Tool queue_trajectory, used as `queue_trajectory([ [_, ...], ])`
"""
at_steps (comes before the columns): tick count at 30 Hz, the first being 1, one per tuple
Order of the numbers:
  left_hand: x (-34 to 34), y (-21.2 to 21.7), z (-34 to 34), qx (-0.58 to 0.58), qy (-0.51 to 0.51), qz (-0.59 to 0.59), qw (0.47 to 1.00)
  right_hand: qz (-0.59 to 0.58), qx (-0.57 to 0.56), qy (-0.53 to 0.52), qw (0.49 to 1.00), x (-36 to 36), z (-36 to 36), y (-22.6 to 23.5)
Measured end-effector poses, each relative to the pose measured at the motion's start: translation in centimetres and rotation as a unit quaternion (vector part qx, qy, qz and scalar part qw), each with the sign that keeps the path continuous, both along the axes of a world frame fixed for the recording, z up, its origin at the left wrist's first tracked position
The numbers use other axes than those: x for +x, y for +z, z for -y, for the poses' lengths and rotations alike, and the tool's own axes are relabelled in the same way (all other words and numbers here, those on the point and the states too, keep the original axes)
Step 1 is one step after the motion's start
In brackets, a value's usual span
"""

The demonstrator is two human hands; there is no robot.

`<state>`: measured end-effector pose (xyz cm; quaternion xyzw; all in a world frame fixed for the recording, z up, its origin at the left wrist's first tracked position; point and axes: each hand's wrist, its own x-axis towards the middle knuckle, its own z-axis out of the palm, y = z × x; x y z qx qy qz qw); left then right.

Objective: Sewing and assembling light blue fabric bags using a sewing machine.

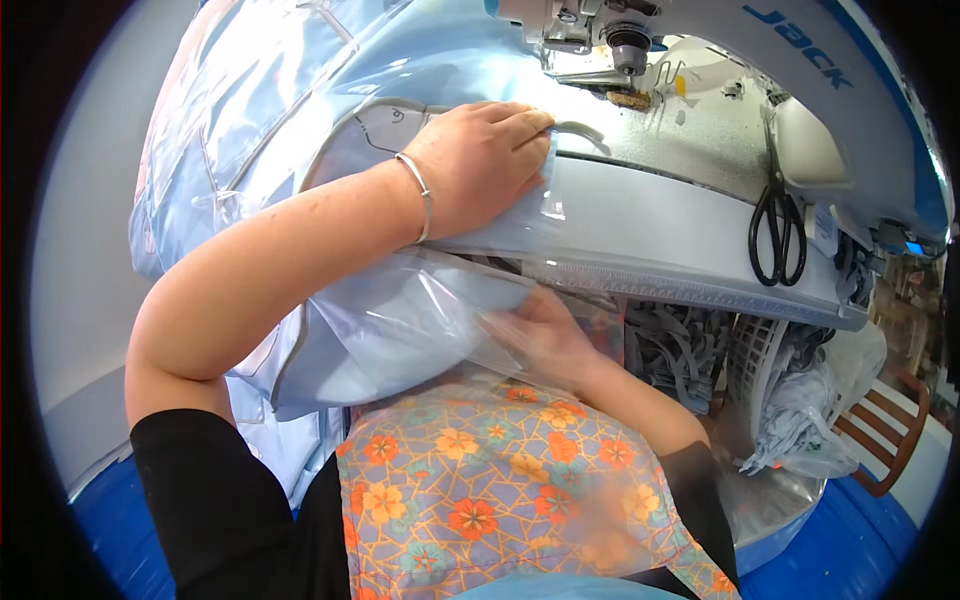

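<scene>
Head view: left hand point(480, 160) lies flat, fingers released, pressing blue fabric point(300, 100) at upper centre near the needle point(630, 50); right hand point(545, 335) pinches clear film point(400, 310). Fingertips risk drifting under the needle.

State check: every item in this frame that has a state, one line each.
left hand: flat, palm down, pressing the light blue fabric onto the sewing machine bed
right hand: below the bed edge, under clear plastic film, fingers on it; grip unclear
light blue fabric: spread over the table, partly bunched
scissors: closed, lying on the bed
presser foot: position unclear
</scene>
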<state>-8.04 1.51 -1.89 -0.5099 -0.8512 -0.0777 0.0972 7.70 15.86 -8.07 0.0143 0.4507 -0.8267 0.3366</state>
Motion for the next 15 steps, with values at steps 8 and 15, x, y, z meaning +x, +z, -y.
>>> queue_trajectory([
  [8, 2.3, 4.2, 2.8, -0.046, -0.07, 0.134, 0.987, 0.029, 0.05, 0.032, 0.998, -0.5, -0.9, 1.1],
  [15, 2.7, 4.0, 4.7, -0.018, -0.124, 0.155, 0.98, -0.019, 0.043, -0.018, 0.999, 0.0, 0.1, 1.0],
])
